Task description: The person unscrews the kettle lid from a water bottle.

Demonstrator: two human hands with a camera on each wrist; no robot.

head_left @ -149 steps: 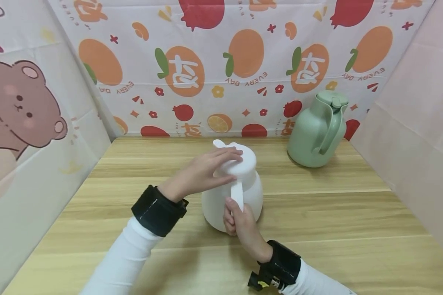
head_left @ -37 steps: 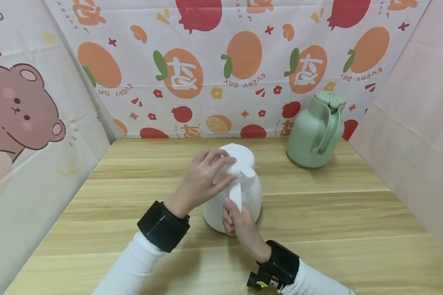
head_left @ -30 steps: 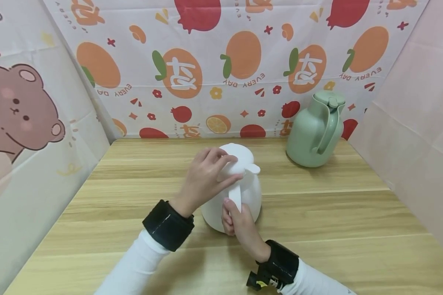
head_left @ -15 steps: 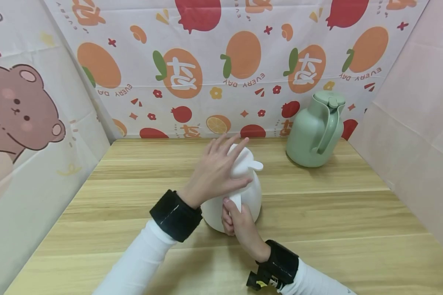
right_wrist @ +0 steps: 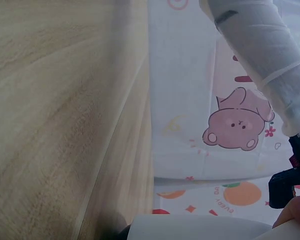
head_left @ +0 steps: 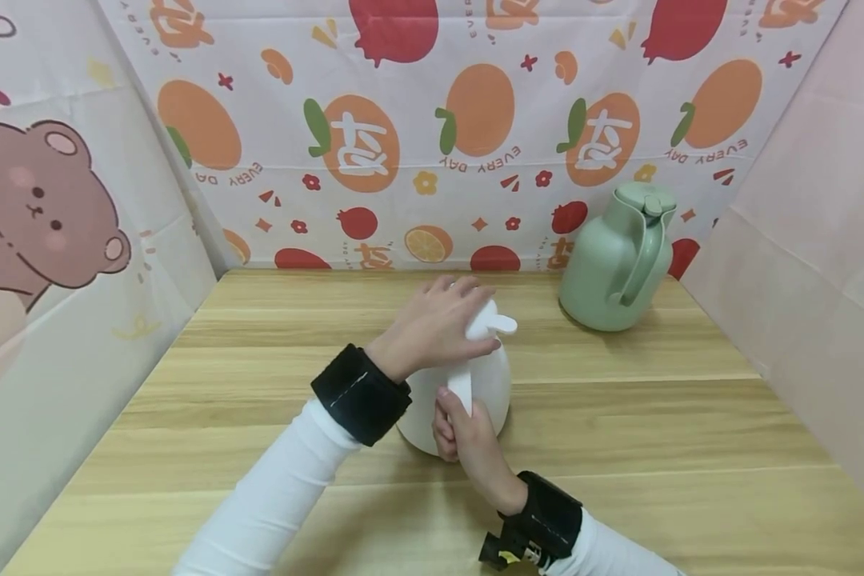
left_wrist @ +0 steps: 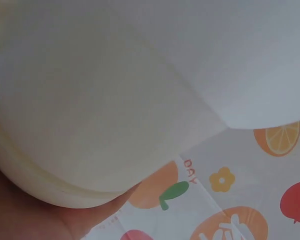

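A white thermos jug (head_left: pixel 493 384) stands upright on the wooden table in the head view. My right hand (head_left: pixel 471 448) grips its handle (head_left: pixel 461 384), with the thumb on top. Across the jug's lid (head_left: pixel 481 320) lies my left hand (head_left: pixel 435 328), its fingers bent over the far side and the thumb along the near side. A small lid tab (head_left: pixel 504 324) sticks out to the right; most of the lid is hidden under the hand. The left wrist view is mostly filled by the white jug (left_wrist: pixel 115 100), with the left hand (left_wrist: pixel 35 220) against the lid rim.
A green thermos jug (head_left: pixel 612 264) stands at the back right of the table (head_left: pixel 619 432). A fruit-print cloth (head_left: pixel 432 120) hangs behind, with a bear-print cloth (head_left: pixel 43 216) on the left and a plain pale cloth (head_left: pixel 821 224) on the right.
The lid tab has swung from the far left side round to the right. My left hand, fingers lifted and spread half a second ago, now lies lower over the lid. The right hand stays put.
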